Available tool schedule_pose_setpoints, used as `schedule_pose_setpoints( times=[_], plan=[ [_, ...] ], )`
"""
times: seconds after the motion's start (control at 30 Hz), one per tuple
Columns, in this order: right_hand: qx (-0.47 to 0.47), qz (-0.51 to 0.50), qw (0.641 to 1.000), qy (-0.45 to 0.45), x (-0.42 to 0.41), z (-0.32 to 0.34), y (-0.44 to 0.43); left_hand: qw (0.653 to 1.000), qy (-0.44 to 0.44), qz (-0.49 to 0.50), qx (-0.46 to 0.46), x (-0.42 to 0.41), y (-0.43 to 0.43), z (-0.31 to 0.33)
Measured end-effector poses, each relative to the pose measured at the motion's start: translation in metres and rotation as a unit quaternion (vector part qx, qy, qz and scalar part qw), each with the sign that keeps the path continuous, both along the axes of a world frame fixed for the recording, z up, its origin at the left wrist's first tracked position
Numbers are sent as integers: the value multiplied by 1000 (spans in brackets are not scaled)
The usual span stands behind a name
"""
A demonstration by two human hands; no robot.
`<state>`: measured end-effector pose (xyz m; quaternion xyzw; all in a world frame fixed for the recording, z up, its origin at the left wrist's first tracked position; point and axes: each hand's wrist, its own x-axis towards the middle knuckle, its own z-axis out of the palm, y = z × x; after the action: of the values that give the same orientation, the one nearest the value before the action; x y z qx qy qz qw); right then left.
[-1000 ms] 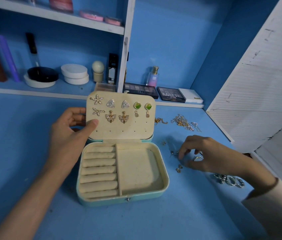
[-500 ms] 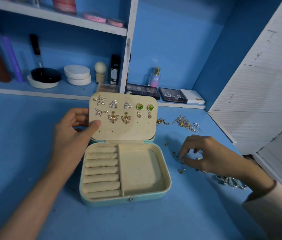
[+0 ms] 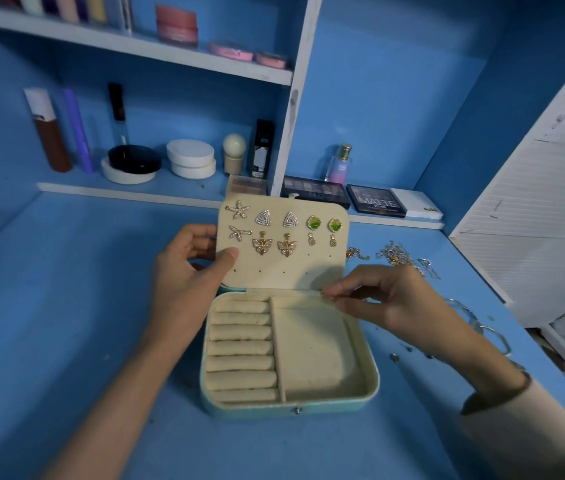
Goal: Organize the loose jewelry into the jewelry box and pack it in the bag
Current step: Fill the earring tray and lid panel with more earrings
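A teal jewelry box lies open on the blue table, cream lining inside. Its upright lid carries several earrings: starfish, triangles, green stones, butterflies. My left hand grips the lid's left edge, thumb on the front. My right hand hovers over the box's back right corner and pinches a small earring between thumb and fingertips. Loose chains lie behind my right hand, and rings lie to its right. The ring rolls and the square compartment hold nothing.
A shelf unit behind the box holds cosmetics: bottles, round compacts, a perfume bottle and eyeshadow palettes. A white slatted panel leans at the right. Small jewelry bits dot the table right of the box.
My right hand rose from the loose pieces on the table and moved left to the box's back right corner with a small piece pinched. My left hand stayed on the lid.
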<state>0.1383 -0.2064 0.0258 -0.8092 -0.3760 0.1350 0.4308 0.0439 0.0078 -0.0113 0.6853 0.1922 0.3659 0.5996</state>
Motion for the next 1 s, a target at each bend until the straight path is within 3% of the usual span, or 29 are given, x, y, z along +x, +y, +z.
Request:
schedule_pose_setpoints(
  times=[0.17,0.33,0.63,1.0],
  plan=[
    [37,37,999,9,-7,8,27,1000,3,2,-4,0,1,-1],
    [56,30,997,-35,-9,8,48,1000,10,1,-10,1,3,-3],
    [2,37,949,-313,-12,2,91,1000,2,-2,-22,0,1,0],
    [-60,48,912,-404,-13,4,109,1000,0,-2,-17,1,2,-1]
  ],
)
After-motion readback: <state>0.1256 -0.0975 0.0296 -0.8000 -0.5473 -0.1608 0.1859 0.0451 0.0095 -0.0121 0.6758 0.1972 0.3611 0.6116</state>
